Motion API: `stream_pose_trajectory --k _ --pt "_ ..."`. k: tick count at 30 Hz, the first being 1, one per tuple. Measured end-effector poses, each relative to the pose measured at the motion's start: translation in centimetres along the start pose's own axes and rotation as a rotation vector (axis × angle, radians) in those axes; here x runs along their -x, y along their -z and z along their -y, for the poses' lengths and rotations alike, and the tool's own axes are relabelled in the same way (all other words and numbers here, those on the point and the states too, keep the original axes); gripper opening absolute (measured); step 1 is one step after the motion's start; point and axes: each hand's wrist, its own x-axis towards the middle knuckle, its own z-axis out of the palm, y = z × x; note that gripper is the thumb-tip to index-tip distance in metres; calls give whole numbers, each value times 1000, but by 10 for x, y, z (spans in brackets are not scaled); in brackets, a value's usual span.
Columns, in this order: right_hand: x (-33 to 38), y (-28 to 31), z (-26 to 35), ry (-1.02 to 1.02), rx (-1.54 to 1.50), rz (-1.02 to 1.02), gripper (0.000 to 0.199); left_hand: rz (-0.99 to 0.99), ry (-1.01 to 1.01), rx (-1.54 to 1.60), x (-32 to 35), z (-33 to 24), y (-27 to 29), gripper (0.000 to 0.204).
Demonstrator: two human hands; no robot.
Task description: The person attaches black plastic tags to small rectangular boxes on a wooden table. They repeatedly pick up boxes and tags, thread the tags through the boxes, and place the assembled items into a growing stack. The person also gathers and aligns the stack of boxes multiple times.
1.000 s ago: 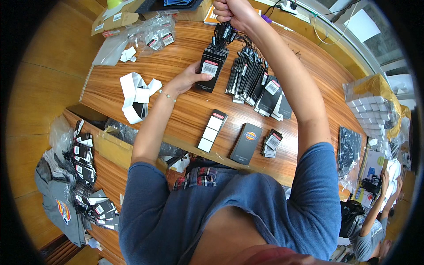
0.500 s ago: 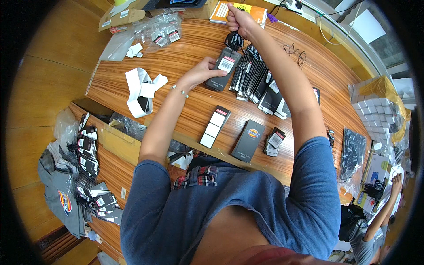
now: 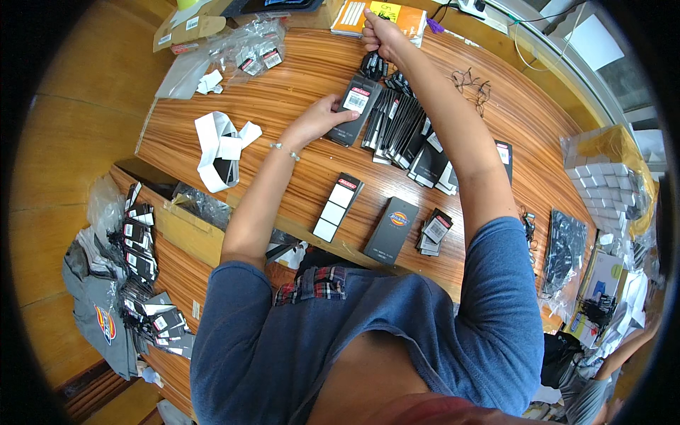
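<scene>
My left hand (image 3: pixel 315 122) is closed on a stack of dark grey hang tags (image 3: pixel 347 127), its thumb lying across the top face below a white barcode label. At the far end of that stack my right hand (image 3: pixel 381 35) is a fist around the bunched black tag strings (image 3: pixel 373 66); the strings inside the fist are hidden. Just right of the held stack lies a fanned row of more black tags (image 3: pixel 398 134), partly under my right forearm. Nearer me rest a tag bearing blank white stickers (image 3: pixel 333 211), a dark tag stack (image 3: pixel 388 237) and a small pile of barcode tags (image 3: pixel 433 232).
A curled white label strip (image 3: pixel 209 134) lies on the left of the wooden table. Clear plastic bags (image 3: pixel 262 49) and an orange booklet (image 3: pixel 347 18) are at the back. A wrapped block of white boxes (image 3: pixel 598 177) stands right. Another person's arm (image 3: pixel 627 350) shows lower right.
Both my hands keep their grip on the stack and strings with hardly any movement. The view has shifted slightly. At the lower right, the other person's arm has lowered.
</scene>
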Motion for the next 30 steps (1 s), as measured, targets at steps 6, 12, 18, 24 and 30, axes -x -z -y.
stream_pose_trajectory --k 6,12,18,24,30 --pt "-16 11 -8 -18 -25 -26 43 -153 -156 -127 5 4 -14 58" --pt "-11 6 -11 -10 15 -97 43 -264 -181 -375 14 -3 -22 73" --pt "-20 17 -13 -36 -3 -73 40 -215 -386 -437 17 -6 -24 58" --pt "-30 28 -3 -52 -21 -90 36 -259 -426 -508 15 0 -26 60" --pt "-42 45 4 -115 62 -86 26 -218 -390 -472 16 -3 -23 57"
